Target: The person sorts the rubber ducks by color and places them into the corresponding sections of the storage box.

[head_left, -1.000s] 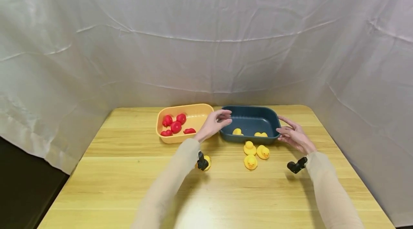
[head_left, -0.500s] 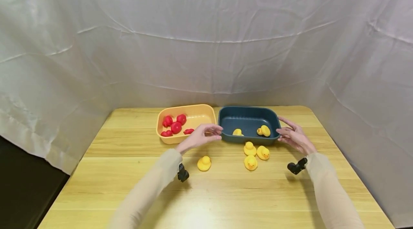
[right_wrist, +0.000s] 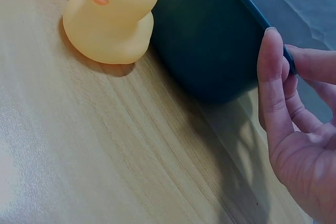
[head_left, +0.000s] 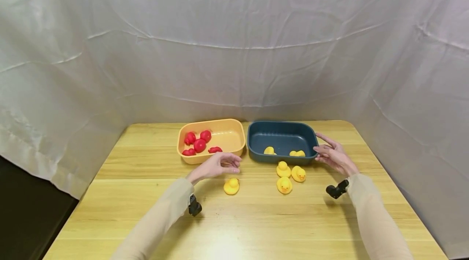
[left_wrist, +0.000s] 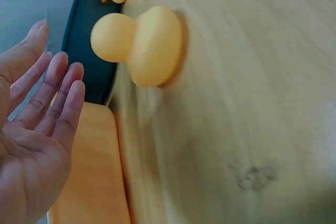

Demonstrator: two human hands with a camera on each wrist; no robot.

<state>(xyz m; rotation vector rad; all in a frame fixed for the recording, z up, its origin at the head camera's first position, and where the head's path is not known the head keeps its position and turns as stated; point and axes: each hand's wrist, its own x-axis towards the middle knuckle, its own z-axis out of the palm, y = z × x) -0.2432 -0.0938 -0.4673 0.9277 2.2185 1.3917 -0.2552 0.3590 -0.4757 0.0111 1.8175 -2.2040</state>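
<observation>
My left hand hovers with loosely extended fingers and nothing in it, just behind a lone yellow rubber duck on the table. In the left wrist view, that duck lies beyond the fingertips. My right hand holds the right end of a dark blue bin. The right wrist view shows the thumb against its outer wall, other fingers around the rim. Two yellow ducks lie inside the bin, partly hidden by its front wall. Three more ducks, one of them a rubber duck, stand before it.
An orange bin stands left of the blue one, with several red toys inside. Behind both bins hangs a pale grey curtain. The wooden table extends forward from them.
My left hand has moved from over the blue bin leftward and back toward the lone duck, uncovering it. A duck in the blue bin has shifted. My right hand stays at the bin.
</observation>
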